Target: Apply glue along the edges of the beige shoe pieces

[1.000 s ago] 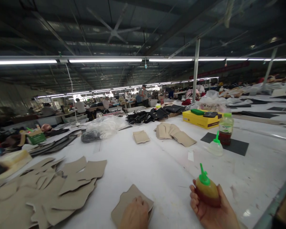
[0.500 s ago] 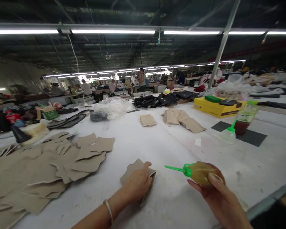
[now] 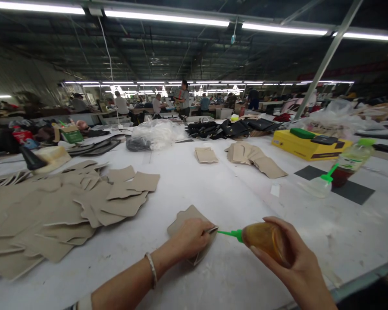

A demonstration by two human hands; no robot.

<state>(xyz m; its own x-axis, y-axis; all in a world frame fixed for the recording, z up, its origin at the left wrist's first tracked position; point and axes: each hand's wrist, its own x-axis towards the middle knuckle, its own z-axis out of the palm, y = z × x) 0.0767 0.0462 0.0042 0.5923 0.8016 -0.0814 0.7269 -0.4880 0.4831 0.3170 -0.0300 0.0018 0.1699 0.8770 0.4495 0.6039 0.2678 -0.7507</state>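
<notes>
My left hand is closed on a beige leather-like piece lying on the white table. Part of the piece is folded over beneath my fingers, and the hand covers much of it. In my right hand is a squeeze bottle of amber liquid, tipped on its side. Its thin green nozzle points left, with the tip at the folded corner of the piece; whether it touches I cannot tell. A large loose pile of beige pieces spreads to the left of my hands.
Farther back lie smaller stacks of beige pieces and a plastic bag. At the right stand a yellow box, a bottle of dark red liquid and a second squeeze bottle. Several people work in the background.
The squeeze bottle has moved left, bringing its nozzle tip from apart to the edge of the beige piece. My left forefinger has come down onto the fold. The head view has shifted slightly.
</notes>
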